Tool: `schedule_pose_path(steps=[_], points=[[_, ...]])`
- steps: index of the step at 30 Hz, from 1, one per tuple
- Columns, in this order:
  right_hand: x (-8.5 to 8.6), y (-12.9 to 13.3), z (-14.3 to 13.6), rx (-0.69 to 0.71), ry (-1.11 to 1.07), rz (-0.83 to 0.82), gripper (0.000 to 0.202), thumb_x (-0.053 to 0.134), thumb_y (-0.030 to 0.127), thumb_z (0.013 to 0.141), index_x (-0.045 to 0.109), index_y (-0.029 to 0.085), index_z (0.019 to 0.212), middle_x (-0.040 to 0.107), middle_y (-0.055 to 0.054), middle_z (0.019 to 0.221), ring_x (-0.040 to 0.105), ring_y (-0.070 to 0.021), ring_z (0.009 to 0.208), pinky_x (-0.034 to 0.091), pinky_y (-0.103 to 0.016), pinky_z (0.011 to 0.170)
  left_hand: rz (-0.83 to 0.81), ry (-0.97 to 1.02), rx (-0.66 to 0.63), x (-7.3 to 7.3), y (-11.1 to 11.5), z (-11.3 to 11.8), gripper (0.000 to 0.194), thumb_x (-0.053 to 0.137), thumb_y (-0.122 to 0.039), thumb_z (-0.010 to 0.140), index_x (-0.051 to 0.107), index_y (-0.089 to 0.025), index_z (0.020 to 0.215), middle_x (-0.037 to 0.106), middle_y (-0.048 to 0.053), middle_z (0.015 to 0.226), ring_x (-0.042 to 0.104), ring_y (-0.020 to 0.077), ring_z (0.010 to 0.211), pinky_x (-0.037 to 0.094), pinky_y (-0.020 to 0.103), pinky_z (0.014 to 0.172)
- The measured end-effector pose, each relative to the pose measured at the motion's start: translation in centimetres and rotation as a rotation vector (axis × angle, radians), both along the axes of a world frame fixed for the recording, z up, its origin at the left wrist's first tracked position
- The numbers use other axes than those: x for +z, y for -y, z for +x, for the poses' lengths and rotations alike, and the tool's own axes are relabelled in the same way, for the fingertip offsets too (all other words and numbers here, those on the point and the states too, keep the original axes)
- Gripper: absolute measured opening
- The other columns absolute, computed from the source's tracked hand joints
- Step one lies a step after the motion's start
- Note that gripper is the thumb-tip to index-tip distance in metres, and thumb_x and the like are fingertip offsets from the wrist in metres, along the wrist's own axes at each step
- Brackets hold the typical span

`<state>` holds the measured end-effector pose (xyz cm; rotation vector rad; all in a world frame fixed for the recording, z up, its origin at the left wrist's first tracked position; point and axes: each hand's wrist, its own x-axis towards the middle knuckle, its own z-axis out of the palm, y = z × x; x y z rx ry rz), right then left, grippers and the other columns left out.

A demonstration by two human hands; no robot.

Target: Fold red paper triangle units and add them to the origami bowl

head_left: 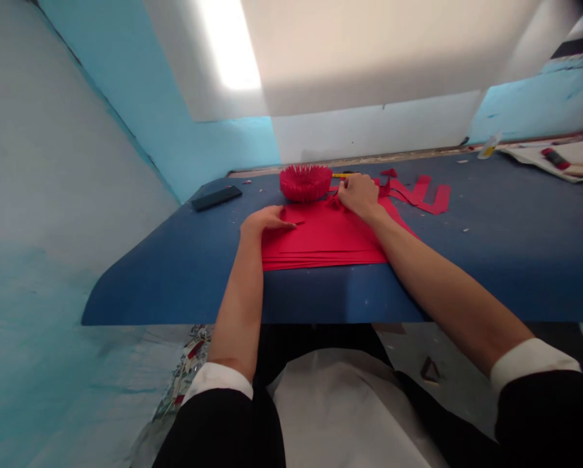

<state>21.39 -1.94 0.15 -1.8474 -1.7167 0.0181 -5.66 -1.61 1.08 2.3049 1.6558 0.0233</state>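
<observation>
Indoors, a person at a blue table (174, 273) bends both bare hands to a stack (327, 240) of red sheets, which lies flat near the front edge, its layers fanned slightly out of line on the near side. The left hand (266, 220) rests at the stack's left side, toward the far corner, thumb and fingers spread apart with a gap between them; the thumb's tip lies over the red surface beside a small raised edge. The right hand (359, 195) is at the stack's far right part, its fingers bent inward and bunched together beside small crumpled red scraps (336, 201). Whether its fingertips pinch one of those scraps or merely touch it cannot be told, since the hand's own back hides them. Just beyond the stack sits a red spiky bowl (305, 184), upright, its points turned up, between and past the two hands. Right of the stack and a little beyond it, red strips (435, 200) lie bent at angles. Left of the stack and farther back, well apart from it, is a dark phone (216, 198). Far to the stack's right, toward the wall, a small bottle (489, 147) leans near a pale sheet (525, 156).
</observation>
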Motion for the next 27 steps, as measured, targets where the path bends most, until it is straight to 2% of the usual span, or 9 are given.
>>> schedule_pose_path(steps=[4, 6, 8, 12, 16, 18, 21, 23, 27], points=[[0.7, 0.9, -1.0, -0.022, 0.023, 0.023, 0.032, 0.056, 0.028, 0.101, 0.083, 0.010, 0.101, 0.081, -0.025, 0.105, 0.076, -0.0380, 0.105, 0.058, -0.045, 0.091, 0.080, 0.076, 0.011, -0.2, -0.5, -0.5, 0.041, 0.079, -0.051, 0.080, 0.077, -0.020, 0.108, 0.080, 0.018, 0.118, 0.074, 0.0352, 0.110, 0.054, 0.037, 0.091], [0.7, 1.0, -1.2, 0.027, 0.027, 0.037, 0.031, 0.056, 0.027, 0.100, 0.082, 0.014, 0.093, 0.081, -0.022, 0.099, 0.075, -0.0348, 0.099, 0.057, -0.041, 0.086, 0.083, 0.147, 0.025, -0.5, -0.8, -0.8, 0.027, 0.082, -0.048, 0.077, 0.074, -0.023, 0.082, 0.077, 0.011, 0.085, 0.073, 0.0297, 0.086, 0.051, 0.034, 0.079], [0.7, 0.9, -1.2, 0.060, 0.030, 0.049, 0.030, 0.055, 0.028, 0.099, 0.081, 0.016, 0.087, 0.081, -0.019, 0.096, 0.074, -0.0323, 0.093, 0.055, -0.039, 0.081, 0.082, 0.181, 0.024, -0.7, -1.0, -1.0, 0.027, 0.084, -0.046, 0.074, 0.069, -0.024, 0.072, 0.069, 0.005, 0.070, 0.066, 0.0244, 0.072, 0.047, 0.032, 0.072], [0.4, 0.6, -1.2, 0.081, 0.014, 0.073, 0.030, 0.056, 0.028, 0.098, 0.075, 0.018, 0.078, 0.078, -0.014, 0.086, 0.069, -0.0277, 0.081, 0.048, -0.036, 0.072, 0.122, 0.178, -0.051, -0.8, -0.7, -0.7, 0.022, 0.084, -0.041, 0.072, 0.071, -0.023, 0.075, 0.069, 0.003, 0.074, 0.060, 0.0194, 0.066, 0.042, 0.029, 0.067], [0.1, 0.3, -1.3, 0.097, -0.021, 0.117, 0.030, 0.057, 0.027, 0.096, 0.065, 0.020, 0.068, 0.070, -0.009, 0.074, 0.057, -0.0215, 0.070, 0.038, -0.033, 0.065, 0.137, 0.171, -0.059, -0.3, 0.1, -0.1, 0.028, 0.077, -0.046, 0.081, 0.079, -0.021, 0.094, 0.076, 0.006, 0.081, 0.065, 0.0208, 0.071, 0.045, 0.029, 0.068], [0.0, 0.1, -1.3, 0.110, -0.032, 0.139, 0.031, 0.058, 0.025, 0.095, 0.059, 0.021, 0.064, 0.065, -0.007, 0.070, 0.051, -0.0186, 0.066, 0.033, -0.032, 0.063, 0.125, 0.151, -0.094, 0.0, 0.4, 0.1, 0.044, 0.078, -0.047, 0.082, 0.080, -0.019, 0.116, 0.081, 0.011, 0.107, 0.073, 0.0245, 0.090, 0.052, 0.029, 0.081], [-0.2, -0.2, -1.2, 0.144, -0.053, 0.165, 0.035, 0.059, 0.023, 0.093, 0.050, 0.022, 0.059, 0.054, -0.003, 0.063, 0.044, -0.0162, 0.063, 0.028, -0.031, 0.061, 0.100, 0.127, -0.155, 0.2, 0.7, 0.4, 0.060, 0.081, -0.041, 0.082, 0.074, -0.019, 0.137, 0.075, 0.013, 0.139, 0.071, 0.0288, 0.122, 0.053, 0.032, 0.105], [-0.4, -0.3, -1.2, 0.176, -0.075, 0.179, 0.038, 0.059, 0.022, 0.093, 0.044, 0.023, 0.058, 0.048, -0.001, 0.060, 0.040, -0.0154, 0.061, 0.025, -0.032, 0.060, 0.108, 0.147, -0.181, 0.1, 0.7, 0.5, 0.056, 0.079, -0.037, 0.084, 0.074, -0.020, 0.137, 0.074, 0.012, 0.141, 0.070, 0.0290, 0.126, 0.052, 0.033, 0.109], [-0.5, -0.5, -1.3, 0.250, -0.113, 0.197, 0.043, 0.059, 0.019, 0.092, 0.038, 0.024, 0.056, 0.040, 0.001, 0.057, 0.035, -0.0142, 0.059, 0.023, -0.033, 0.062, 0.134, 0.253, -0.205, 0.1, 0.9, 0.6, 0.041, 0.079, -0.034, 0.087, 0.080, -0.023, 0.126, 0.080, 0.009, 0.129, 0.075, 0.0286, 0.113, 0.056, 0.032, 0.098]])
